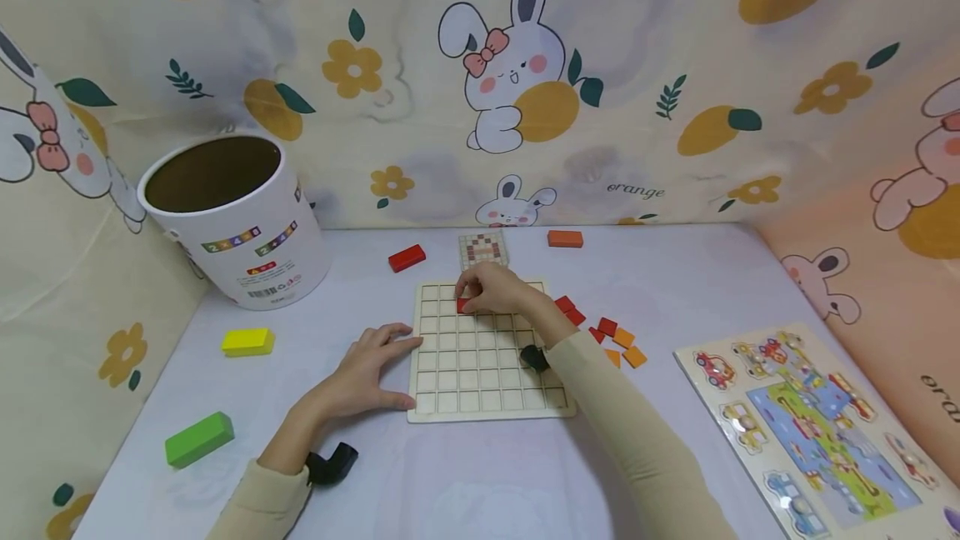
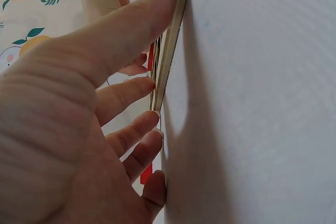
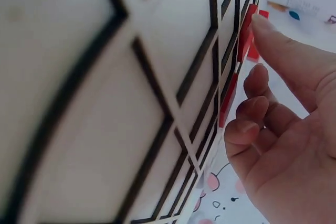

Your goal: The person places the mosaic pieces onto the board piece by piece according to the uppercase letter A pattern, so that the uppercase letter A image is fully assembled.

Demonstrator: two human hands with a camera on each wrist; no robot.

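Note:
A square wooden grid board (image 1: 471, 380) lies flat on the table. My left hand (image 1: 367, 372) is at its left side, fingers spread and fairly straight, with thumb and fingertips against the edge; the left wrist view shows the thumb (image 2: 126, 27) on the board's rim. Over the top rows, my right hand (image 1: 497, 288) bends its fingers round a small red square tile (image 1: 462, 305). In the right wrist view the thumb touches a red tile (image 3: 245, 32) at the grid, and another red tile (image 3: 228, 100) sits beside it. The right fingers partly hide the top rows.
Behind the board lies a pattern card (image 1: 483, 250), between a red block (image 1: 407, 257) and an orange block (image 1: 565, 238). Several loose red and orange tiles (image 1: 622, 337) lie to the right. A picture puzzle (image 1: 825, 432), white bucket (image 1: 255, 248), yellow block (image 1: 248, 342) and green block (image 1: 199, 439) stand farther out.

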